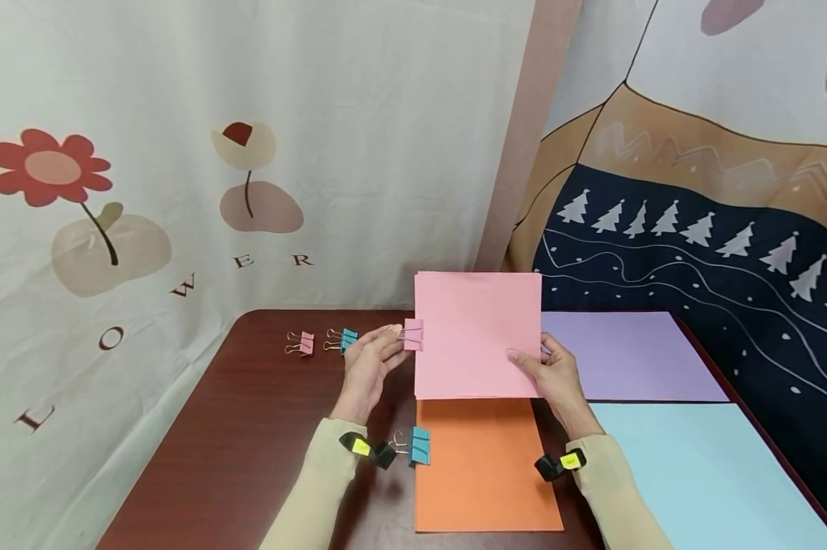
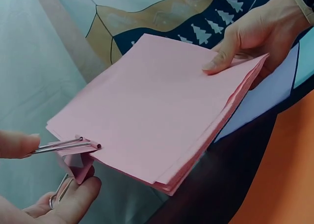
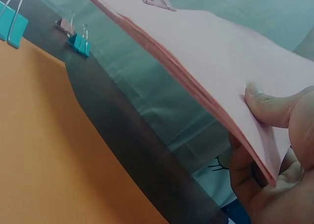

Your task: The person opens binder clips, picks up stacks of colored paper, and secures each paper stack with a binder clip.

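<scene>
A stack of pink paper [image 1: 478, 328] is held up above the table. A pink binder clip [image 1: 414, 334] sits at the stack's left edge, its wire handles pointing left. My left hand [image 1: 370, 365] pinches those handles, thumb above and fingers below, as the left wrist view shows. At the stack's lower right edge, my right hand [image 1: 556, 376] grips the sheets with the thumb on top and fingers underneath. Below the pink stack lies orange paper [image 1: 485, 473] with a teal binder clip [image 1: 420, 446] on its left edge.
Near the table's back left stand another pink binder clip [image 1: 306, 344] and another teal binder clip [image 1: 348, 340]. Purple paper [image 1: 626, 355] and light blue paper [image 1: 702, 458] lie to the right. A white curtain [image 1: 358, 153] hangs behind the brown table [image 1: 248, 428].
</scene>
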`<state>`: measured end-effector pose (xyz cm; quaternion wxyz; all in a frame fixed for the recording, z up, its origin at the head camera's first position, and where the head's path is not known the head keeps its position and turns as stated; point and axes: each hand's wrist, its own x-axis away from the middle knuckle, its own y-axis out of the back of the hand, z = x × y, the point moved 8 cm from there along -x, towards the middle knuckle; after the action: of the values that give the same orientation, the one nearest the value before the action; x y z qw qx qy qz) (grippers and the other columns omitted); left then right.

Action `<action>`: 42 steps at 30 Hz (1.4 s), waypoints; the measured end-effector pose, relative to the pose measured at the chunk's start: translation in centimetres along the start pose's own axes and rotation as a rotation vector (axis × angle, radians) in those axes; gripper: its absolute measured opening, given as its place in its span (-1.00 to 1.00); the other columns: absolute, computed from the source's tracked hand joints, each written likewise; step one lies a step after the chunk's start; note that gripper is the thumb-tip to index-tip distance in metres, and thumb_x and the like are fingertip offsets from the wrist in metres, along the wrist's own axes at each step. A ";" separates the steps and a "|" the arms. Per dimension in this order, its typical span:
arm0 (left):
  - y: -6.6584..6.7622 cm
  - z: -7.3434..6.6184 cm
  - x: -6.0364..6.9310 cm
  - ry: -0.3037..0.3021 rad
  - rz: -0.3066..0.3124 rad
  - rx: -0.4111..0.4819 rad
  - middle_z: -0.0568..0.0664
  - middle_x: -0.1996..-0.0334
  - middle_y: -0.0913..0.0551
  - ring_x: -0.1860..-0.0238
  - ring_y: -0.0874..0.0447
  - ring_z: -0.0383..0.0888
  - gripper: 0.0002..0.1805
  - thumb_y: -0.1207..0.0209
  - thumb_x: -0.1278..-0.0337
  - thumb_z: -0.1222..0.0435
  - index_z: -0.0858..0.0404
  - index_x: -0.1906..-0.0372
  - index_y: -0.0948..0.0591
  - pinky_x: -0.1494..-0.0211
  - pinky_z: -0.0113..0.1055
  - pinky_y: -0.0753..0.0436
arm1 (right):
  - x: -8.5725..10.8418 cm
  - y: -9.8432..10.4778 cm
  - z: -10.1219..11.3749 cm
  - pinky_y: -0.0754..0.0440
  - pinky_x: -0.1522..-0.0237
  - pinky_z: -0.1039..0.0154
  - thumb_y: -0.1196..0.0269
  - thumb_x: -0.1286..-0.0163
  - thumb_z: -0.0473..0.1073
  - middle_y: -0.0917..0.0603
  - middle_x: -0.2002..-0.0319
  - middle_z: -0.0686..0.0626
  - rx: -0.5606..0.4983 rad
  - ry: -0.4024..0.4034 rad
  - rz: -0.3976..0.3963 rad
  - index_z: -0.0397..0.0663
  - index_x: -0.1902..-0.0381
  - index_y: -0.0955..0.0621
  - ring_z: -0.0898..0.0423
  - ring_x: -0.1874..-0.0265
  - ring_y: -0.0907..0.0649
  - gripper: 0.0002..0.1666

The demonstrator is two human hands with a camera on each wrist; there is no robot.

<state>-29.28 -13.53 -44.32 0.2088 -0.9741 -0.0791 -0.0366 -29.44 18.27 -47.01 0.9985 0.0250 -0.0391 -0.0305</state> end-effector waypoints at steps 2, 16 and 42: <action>0.1 0.0 0.0 0.006 0.000 -0.008 -0.01 0.19 -0.79 0.18 -0.82 -0.12 -0.65 -0.28 -0.35 0.31 0.44 -0.12 -0.61 -0.09 -0.12 -0.78 | -0.1 -0.1 -0.1 -0.81 0.35 0.20 -0.51 -0.27 -0.01 -0.82 0.36 0.18 0.004 -0.008 0.006 0.04 -0.24 -0.55 0.15 0.45 -0.81 -0.37; -0.1 0.3 -1.5 0.092 0.057 -0.138 0.04 0.19 -0.78 0.18 -0.83 -0.10 -0.56 -0.34 -0.30 0.25 0.43 -0.15 -0.59 -0.09 -0.12 -0.78 | -0.9 0.6 -0.1 -0.78 0.39 0.20 -0.40 -0.39 0.04 -0.80 0.30 0.08 0.085 -0.040 0.039 -0.01 -0.16 -0.54 0.14 0.47 -0.77 -0.50; 0.8 2.9 -5.5 0.277 0.162 -0.339 0.23 -0.06 -0.67 0.04 -0.83 0.04 -0.41 -0.33 -0.32 0.14 0.41 -0.29 -0.50 -0.12 -0.10 -0.76 | -3.8 1.3 -0.7 -0.63 0.28 0.41 -0.29 -0.47 -0.08 -0.77 0.04 -0.20 0.342 -0.058 0.040 -0.31 -0.21 -0.60 0.29 0.36 -0.67 -0.50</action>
<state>-34.45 -13.84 -47.86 0.0532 -0.9840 0.0362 -0.1661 -33.06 19.83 -47.94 0.9785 0.1928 -0.0729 -0.0042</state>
